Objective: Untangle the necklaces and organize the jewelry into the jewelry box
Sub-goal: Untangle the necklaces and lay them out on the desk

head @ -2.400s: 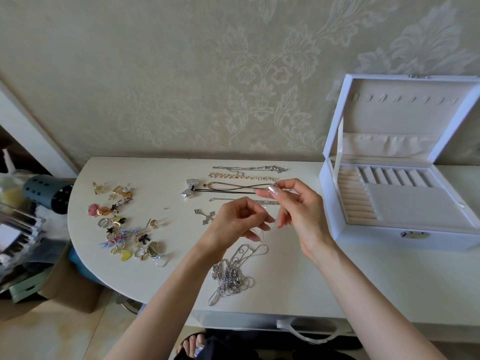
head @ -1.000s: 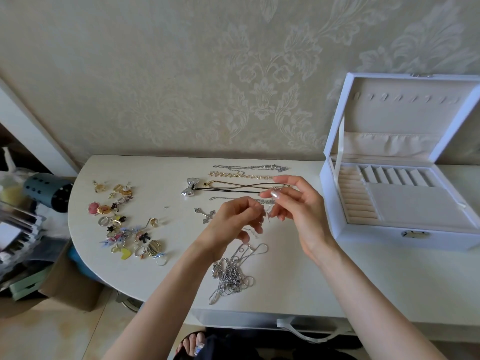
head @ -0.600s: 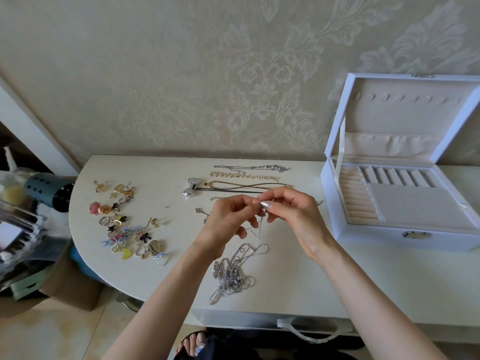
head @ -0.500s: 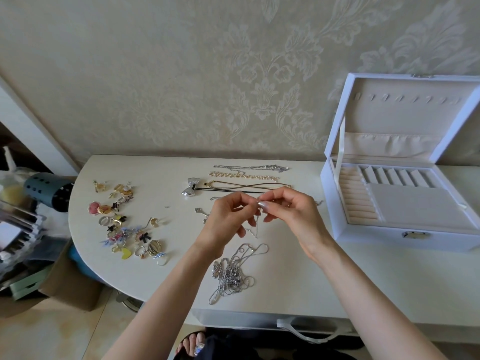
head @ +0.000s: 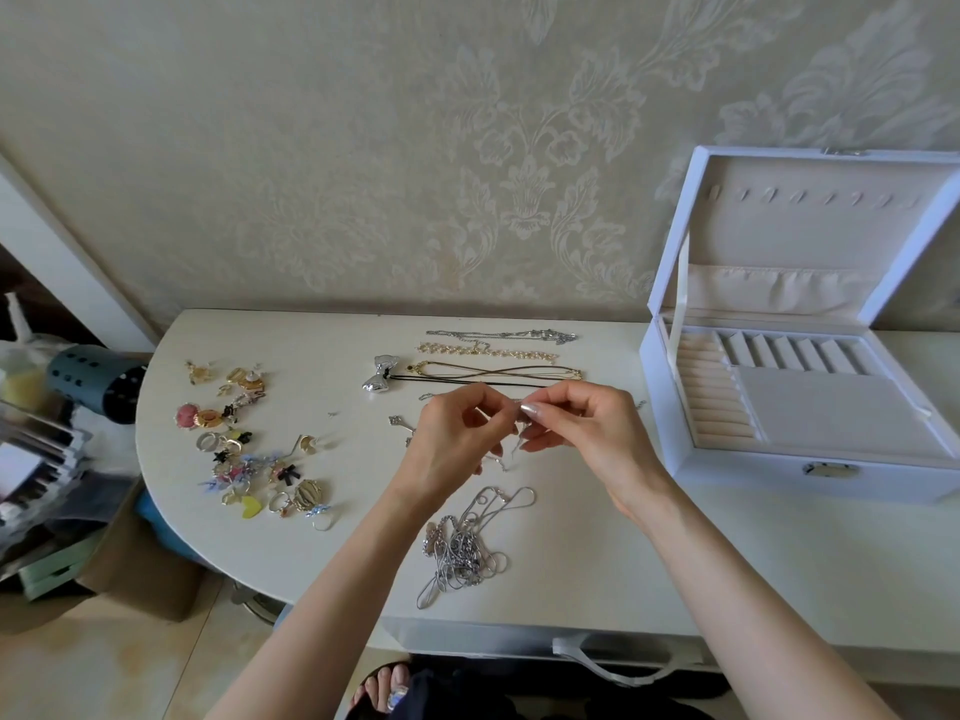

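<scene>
above the chain tangle (head: 465, 550), left hand (head: 451, 443) and right hand (head: 582, 433) pinch a thin chain (head: 511, 449)

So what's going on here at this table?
A person is sorting jewelry. Both hands, left hand and right hand, pinch a thin chain above the table. A tangle of silver necklaces lies nearer the person. Some necklaces lie straightened behind, small pieces sit left, and the open box looks empty.

You look from head height, forward and down, at the table (head: 597, 553) near before you. The wall (head: 363, 148) stands behind. One wide view only.
</scene>
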